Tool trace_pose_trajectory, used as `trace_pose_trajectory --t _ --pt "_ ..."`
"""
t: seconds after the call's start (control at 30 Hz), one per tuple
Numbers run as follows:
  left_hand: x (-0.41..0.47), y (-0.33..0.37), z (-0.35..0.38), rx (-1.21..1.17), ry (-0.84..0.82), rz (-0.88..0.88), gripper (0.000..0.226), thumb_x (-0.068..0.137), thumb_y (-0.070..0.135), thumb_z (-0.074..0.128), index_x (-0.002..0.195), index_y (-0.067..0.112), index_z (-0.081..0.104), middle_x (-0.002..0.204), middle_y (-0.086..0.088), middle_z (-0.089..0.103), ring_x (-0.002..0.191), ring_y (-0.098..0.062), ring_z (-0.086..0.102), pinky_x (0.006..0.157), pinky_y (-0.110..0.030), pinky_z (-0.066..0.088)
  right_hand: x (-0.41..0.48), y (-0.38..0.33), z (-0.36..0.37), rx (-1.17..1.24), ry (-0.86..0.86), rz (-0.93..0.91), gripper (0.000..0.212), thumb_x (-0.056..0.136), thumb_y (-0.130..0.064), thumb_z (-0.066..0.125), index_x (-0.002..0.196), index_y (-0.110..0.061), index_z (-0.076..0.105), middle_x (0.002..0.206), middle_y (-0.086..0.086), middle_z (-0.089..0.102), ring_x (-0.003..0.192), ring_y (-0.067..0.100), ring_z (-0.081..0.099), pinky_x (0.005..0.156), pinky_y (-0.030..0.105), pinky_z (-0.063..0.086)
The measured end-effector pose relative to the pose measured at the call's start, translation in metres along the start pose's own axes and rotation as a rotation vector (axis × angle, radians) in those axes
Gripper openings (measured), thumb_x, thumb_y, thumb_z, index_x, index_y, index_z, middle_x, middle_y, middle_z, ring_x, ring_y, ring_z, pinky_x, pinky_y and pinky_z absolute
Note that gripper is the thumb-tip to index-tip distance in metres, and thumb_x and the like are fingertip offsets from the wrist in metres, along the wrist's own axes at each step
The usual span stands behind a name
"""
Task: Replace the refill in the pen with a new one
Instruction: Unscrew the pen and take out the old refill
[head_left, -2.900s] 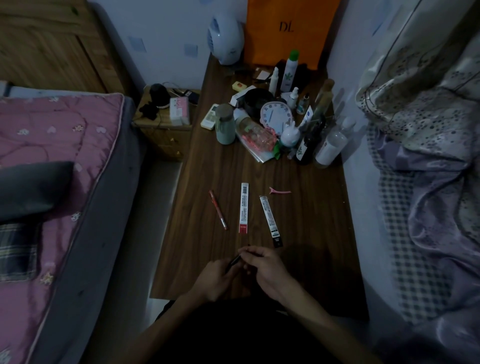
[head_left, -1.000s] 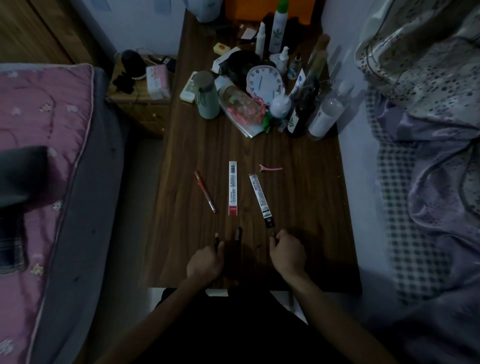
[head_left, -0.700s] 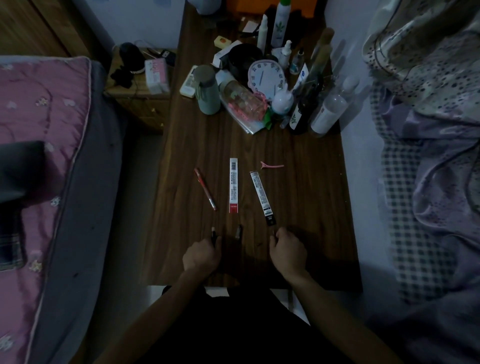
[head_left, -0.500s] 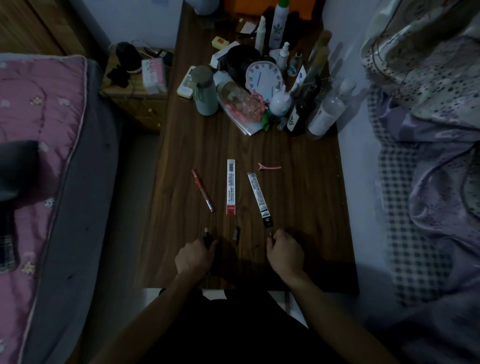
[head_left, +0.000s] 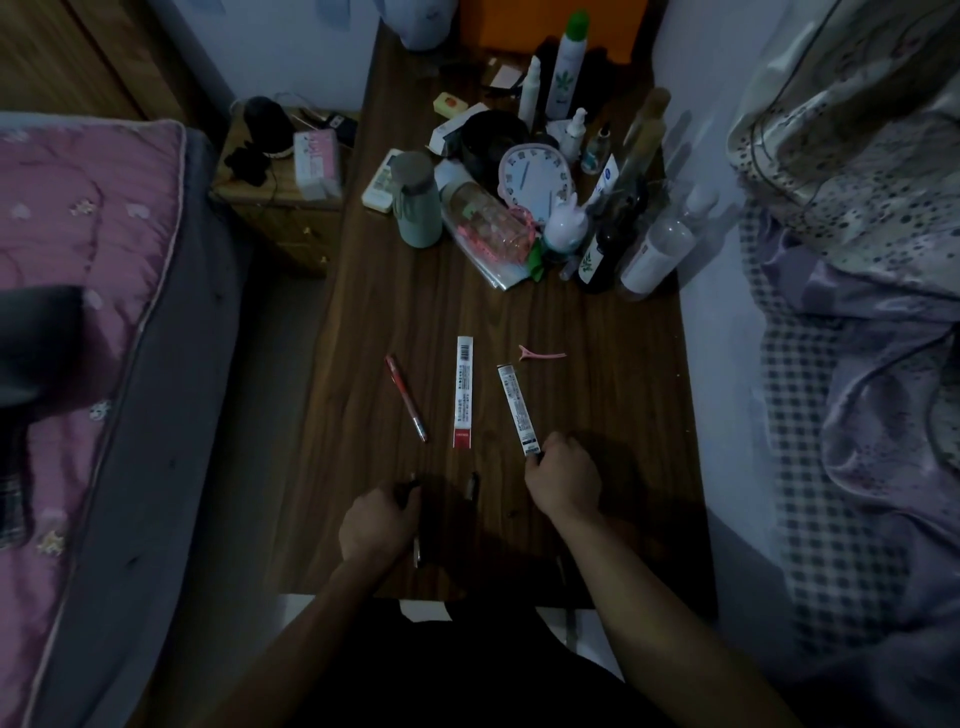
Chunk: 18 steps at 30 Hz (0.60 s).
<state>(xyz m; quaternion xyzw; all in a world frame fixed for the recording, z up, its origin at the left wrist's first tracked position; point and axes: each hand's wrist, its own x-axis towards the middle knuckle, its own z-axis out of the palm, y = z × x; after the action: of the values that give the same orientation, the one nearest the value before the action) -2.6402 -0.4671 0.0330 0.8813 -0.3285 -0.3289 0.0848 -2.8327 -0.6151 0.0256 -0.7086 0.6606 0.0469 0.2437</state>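
While lying flat, refill packet (head_left: 518, 409) runs lengthwise toward right hand (head_left: 563, 478)

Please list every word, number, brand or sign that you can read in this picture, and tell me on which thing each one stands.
None can be read.
Refill packet with red end: barcode and print, too small.
Refill packet with black end: print, too small.
Clock: marks on the dial, blurred.
White bottle: label, blurred.
Dark bottle: leaf sign, words unreadable.
Tall spray can: green leaf sign, no readable words.

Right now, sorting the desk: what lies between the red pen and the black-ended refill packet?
Head view: the red-ended refill packet, lying lengthwise.
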Motion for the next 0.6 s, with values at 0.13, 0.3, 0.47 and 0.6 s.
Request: trace_pose_trajectory --t 0.13,0.3,0.47,0.6 --pt "0.001 0.006 -0.011 -0.115 -0.082 0.08 0.025 0.094 0.044 0.051 0.094 0.025 0.066 0.068 0.009 0.066 0.06 -0.005 0.064 0.049 -0.024 0.044 0.012 -0.01 -0.001 -0.034 -0.003 0.025 0.035 0.089 -0.042 0.064 0.109 -0.013 0.063 0.107 0.007 0.064 0.097 0.026 0.064 0.071 0.035 0.052" --pt "-0.004 0.014 -0.016 -0.182 -0.092 0.108 0.015 0.094 0.037 0.053 0.09 0.026 0.063 0.075 0.005 0.068 0.066 -0.008 0.066 0.059 -0.03 0.053 0.02 -0.019 0.0 -0.067 -0.003 0.03 0.032 0.085 -0.04 0.07 0.103 -0.014 0.064 0.103 0.005 0.068 0.093 0.025 0.067 0.063 0.03 0.043" --pt "-0.006 0.019 -0.02 -0.187 -0.073 0.133 0.013 0.092 0.034 0.057 0.088 0.023 0.064 0.076 0.005 0.068 0.067 -0.008 0.065 0.058 -0.027 0.047 0.027 -0.024 -0.002 -0.081 -0.081 0.038 0.027 0.083 -0.039 0.068 0.096 -0.016 0.068 0.095 0.005 0.069 0.086 0.025 0.069 0.06 0.029 0.048" --pt "-0.007 0.028 -0.025 -0.224 -0.072 0.156 0.014 0.091 0.031 0.059 0.08 0.025 0.061 0.07 0.007 0.064 0.062 -0.003 0.061 0.053 -0.019 0.041 0.024 -0.02 -0.006 -0.021 -0.024 0.036 0.019 0.087 -0.037 0.061 0.085 -0.018 0.065 0.087 0.002 0.069 0.072 0.017 0.062 0.06 0.028 0.048"
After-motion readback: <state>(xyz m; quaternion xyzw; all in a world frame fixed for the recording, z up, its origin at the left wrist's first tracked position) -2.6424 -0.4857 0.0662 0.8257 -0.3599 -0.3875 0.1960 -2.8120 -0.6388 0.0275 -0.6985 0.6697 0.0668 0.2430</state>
